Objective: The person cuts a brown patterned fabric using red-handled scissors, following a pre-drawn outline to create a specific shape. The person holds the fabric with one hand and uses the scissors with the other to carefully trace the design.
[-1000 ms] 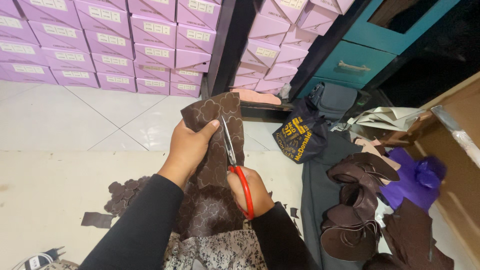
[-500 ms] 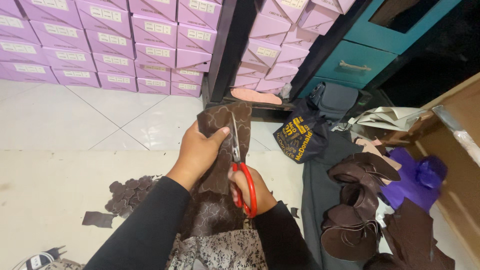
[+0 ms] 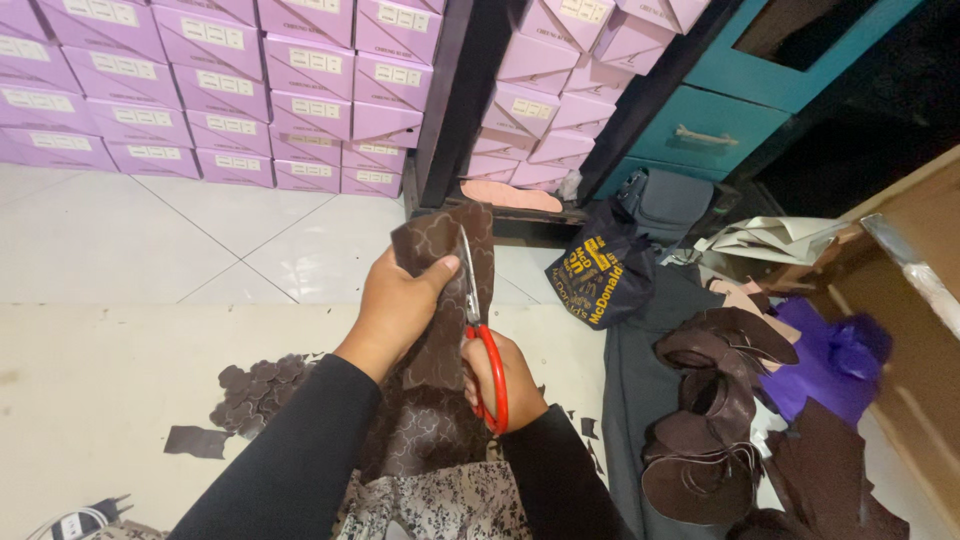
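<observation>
A strip of dark brown patterned leather (image 3: 440, 330) stands upright in front of me, its lower part draped over my lap. My left hand (image 3: 395, 305) grips its upper left side, thumb on the face of the piece. My right hand (image 3: 505, 375) is closed in the handles of red-handled scissors (image 3: 478, 330), whose blades run up across the leather toward its top edge. Both arms wear black sleeves.
Brown offcuts (image 3: 250, 390) lie on the cream mat at left. Stacks of purple boxes (image 3: 200, 90) line the wall. A dark printed bag (image 3: 600, 275), a pile of cut brown pieces (image 3: 710, 420), purple fabric (image 3: 830, 360) and a teal cabinet (image 3: 720, 120) sit at right.
The leather strip has been raised slightly and my left hand has shifted its grip near the top. The scissors have advanced upward along the strip.
</observation>
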Demonstrator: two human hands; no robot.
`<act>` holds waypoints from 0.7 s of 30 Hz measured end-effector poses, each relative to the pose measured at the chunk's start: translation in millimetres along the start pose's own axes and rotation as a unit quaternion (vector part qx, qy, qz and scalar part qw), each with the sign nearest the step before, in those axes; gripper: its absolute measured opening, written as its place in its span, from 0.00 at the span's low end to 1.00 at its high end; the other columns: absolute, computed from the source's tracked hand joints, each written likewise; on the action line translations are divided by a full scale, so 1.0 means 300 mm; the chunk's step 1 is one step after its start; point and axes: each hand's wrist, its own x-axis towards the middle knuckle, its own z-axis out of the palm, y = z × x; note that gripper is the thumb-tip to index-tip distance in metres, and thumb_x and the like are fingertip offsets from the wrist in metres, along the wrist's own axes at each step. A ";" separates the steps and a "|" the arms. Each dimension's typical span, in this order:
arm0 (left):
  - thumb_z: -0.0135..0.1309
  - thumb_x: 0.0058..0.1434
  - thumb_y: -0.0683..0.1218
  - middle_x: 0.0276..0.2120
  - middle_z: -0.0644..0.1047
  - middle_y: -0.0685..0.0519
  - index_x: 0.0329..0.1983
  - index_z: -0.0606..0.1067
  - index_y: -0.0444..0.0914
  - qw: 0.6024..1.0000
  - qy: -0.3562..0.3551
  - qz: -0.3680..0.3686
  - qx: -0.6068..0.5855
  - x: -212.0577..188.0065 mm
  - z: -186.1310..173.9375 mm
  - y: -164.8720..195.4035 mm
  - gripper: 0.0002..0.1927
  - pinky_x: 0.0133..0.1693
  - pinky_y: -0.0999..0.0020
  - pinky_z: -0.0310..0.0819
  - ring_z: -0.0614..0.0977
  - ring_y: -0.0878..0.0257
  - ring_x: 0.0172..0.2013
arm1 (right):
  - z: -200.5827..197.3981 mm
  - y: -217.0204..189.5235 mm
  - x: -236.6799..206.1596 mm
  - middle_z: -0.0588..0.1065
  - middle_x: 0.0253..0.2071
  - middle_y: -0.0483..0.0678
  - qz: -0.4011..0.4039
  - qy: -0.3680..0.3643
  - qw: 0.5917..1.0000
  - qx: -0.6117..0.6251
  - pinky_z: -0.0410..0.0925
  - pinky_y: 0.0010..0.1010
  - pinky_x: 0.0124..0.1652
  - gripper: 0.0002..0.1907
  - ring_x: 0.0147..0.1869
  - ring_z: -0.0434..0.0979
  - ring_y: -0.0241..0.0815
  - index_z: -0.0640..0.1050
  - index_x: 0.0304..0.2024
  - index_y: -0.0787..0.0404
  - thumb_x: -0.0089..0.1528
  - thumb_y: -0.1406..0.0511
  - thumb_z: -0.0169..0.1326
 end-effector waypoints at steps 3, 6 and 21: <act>0.60 0.59 0.42 0.36 0.82 0.49 0.50 0.76 0.35 0.999 -0.011 -0.050 0.006 -0.003 0.001 0.001 0.15 0.35 0.68 0.77 0.82 0.63 0.33 | -0.003 0.003 0.007 0.66 0.19 0.43 -0.012 0.013 1.000 0.022 0.60 0.28 0.20 0.08 0.18 0.62 0.34 0.69 0.32 0.63 0.65 0.65 0.45; 0.61 0.59 0.42 0.38 0.83 0.51 0.50 0.76 0.35 1.000 -0.012 -0.025 -0.005 0.000 0.004 -0.001 0.16 0.38 0.71 0.79 0.83 0.66 0.36 | -0.002 -0.007 -0.005 0.64 0.16 0.44 0.000 0.030 0.999 -0.025 0.59 0.29 0.17 0.10 0.15 0.62 0.35 0.68 0.31 0.63 0.65 0.64 0.44; 0.61 0.60 0.43 0.35 0.83 0.52 0.45 0.79 0.33 0.992 0.025 -0.037 -0.115 -0.012 -0.003 0.020 0.12 0.34 0.71 0.77 0.82 0.67 0.31 | 0.013 -0.017 -0.017 0.64 0.15 0.43 -0.024 0.018 0.997 -0.075 0.58 0.27 0.18 0.09 0.14 0.62 0.35 0.71 0.32 0.62 0.66 0.64 0.48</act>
